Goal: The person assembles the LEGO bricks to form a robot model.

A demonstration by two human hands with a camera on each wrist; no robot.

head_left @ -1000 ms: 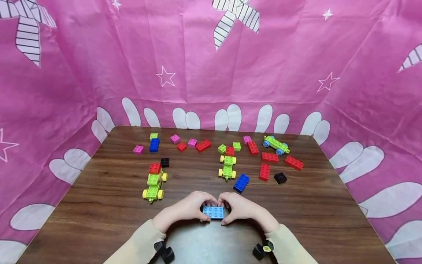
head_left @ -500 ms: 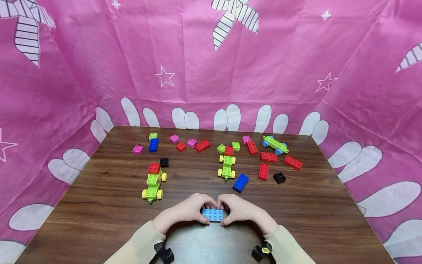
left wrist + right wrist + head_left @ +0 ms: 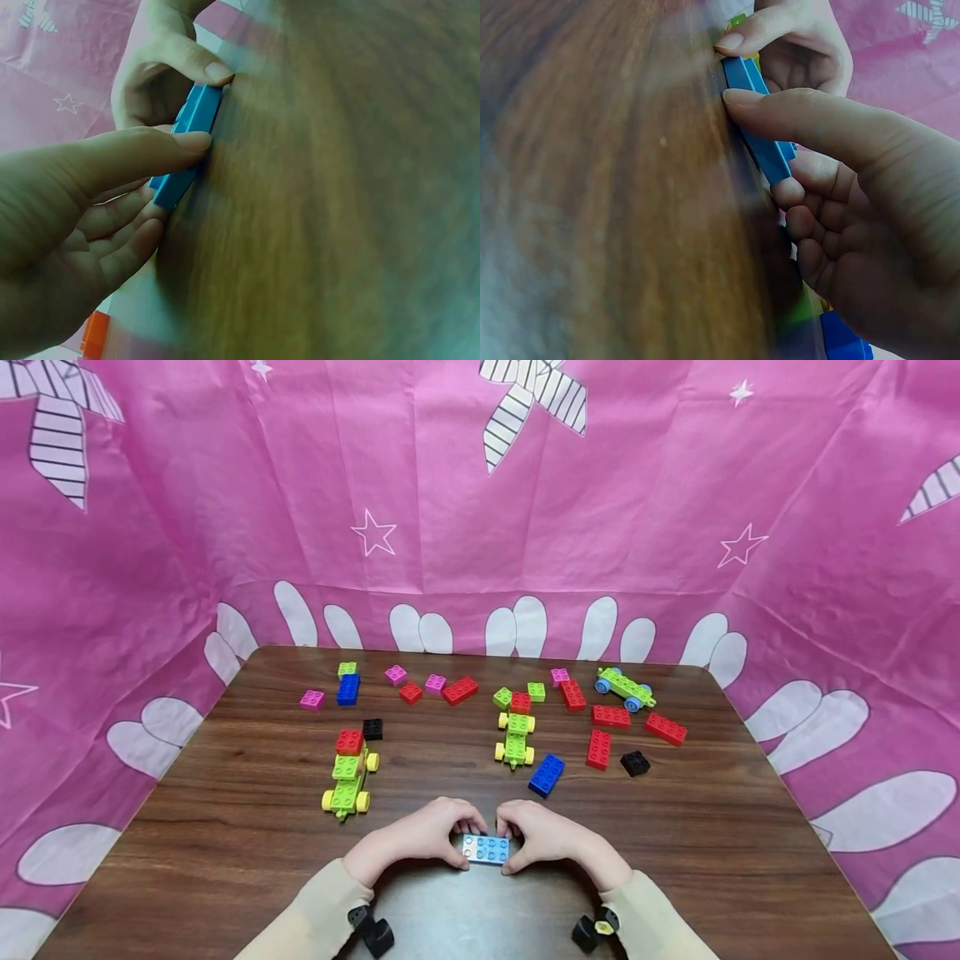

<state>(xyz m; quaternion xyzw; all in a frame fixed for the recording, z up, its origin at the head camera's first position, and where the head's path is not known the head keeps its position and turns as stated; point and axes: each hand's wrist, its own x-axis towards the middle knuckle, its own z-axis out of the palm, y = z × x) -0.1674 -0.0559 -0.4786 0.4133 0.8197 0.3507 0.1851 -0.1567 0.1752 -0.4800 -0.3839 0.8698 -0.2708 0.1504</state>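
Observation:
A light blue eight-stud building brick (image 3: 487, 849) lies flat, low over the table, between both hands. My left hand (image 3: 427, 831) holds its left end, with the thumb at the near side and the fingers at the far side. At the other end my right hand (image 3: 546, 832) pinches it in the same way. Both wrist views show a thumb across the brick's side: the left thumb (image 3: 176, 146) in the left one, the right thumb (image 3: 765, 109) in the right one. The brick's right end is partly hidden by the right hand in the head view.
On the wooden table (image 3: 225, 860) stand two green car bases with yellow wheels, one left (image 3: 347, 789) and one centre (image 3: 516, 743). Close beyond the right hand lies a dark blue brick (image 3: 547, 775). Red bricks (image 3: 598, 749) and a blue-wheeled green car base (image 3: 625, 689) sit right.
The light blue brick has come slightly nearer the person. My left hand has shifted a little left along it, so a gap shows between the hands and its left studs are uncovered.

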